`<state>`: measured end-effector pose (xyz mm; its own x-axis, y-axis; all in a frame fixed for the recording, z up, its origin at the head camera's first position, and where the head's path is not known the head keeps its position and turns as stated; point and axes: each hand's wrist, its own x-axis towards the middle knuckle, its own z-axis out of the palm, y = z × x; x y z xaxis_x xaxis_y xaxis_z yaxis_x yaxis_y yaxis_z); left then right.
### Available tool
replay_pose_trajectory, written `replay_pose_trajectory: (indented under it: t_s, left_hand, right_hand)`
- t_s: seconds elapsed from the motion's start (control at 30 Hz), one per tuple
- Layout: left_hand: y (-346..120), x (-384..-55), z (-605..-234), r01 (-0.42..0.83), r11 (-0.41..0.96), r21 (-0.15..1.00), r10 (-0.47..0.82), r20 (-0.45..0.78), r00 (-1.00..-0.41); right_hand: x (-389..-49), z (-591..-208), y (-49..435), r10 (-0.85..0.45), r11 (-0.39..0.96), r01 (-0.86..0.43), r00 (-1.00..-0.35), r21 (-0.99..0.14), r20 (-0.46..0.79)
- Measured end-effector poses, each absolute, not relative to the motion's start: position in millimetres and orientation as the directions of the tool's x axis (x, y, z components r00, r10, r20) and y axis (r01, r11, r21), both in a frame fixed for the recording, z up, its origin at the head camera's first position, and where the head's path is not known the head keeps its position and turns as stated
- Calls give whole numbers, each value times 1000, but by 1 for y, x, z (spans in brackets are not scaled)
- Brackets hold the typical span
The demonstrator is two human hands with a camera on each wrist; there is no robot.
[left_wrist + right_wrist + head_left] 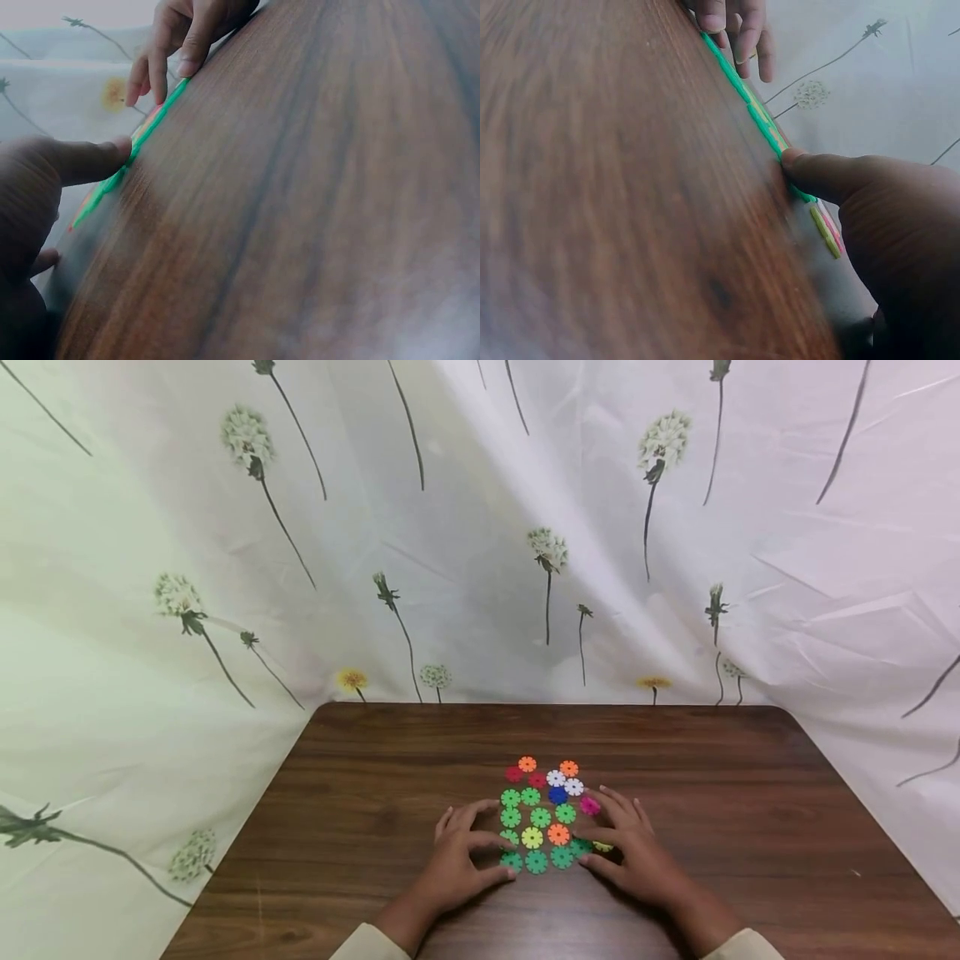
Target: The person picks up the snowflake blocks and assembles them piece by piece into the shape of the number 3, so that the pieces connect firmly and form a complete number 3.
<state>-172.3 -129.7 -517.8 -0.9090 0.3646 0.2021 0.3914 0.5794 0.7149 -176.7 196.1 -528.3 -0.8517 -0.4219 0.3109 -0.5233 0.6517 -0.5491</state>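
Two loosely spread grips, your left hand point(459, 857) and right hand point(639, 854), are flanking the notched discs point(541, 812), whose near green row point(536, 867) is running crosswise between the surface's point(375, 760) left and right edges.

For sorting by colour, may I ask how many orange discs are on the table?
3: at the group's far edge, the left orange disc and the right orange disc; closer, the third orange disc, beside a yellow disc. The left hand or right hand may hide more.
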Motion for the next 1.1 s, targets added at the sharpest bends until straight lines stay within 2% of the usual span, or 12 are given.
replay_pose_trajectory:
  t_s: [0.6,1.1]
  left_hand:
    - [-131,-174,-523,383,612,692,337,210,-918]
    - [-132,-173,-518,351,587,730,330,180,-926]
  right_hand:
    - [-176,-528,193,-406,662,-501,-865,-558,295]
    - [-176,-526,194,-402,662,-481,-875,-575,269]
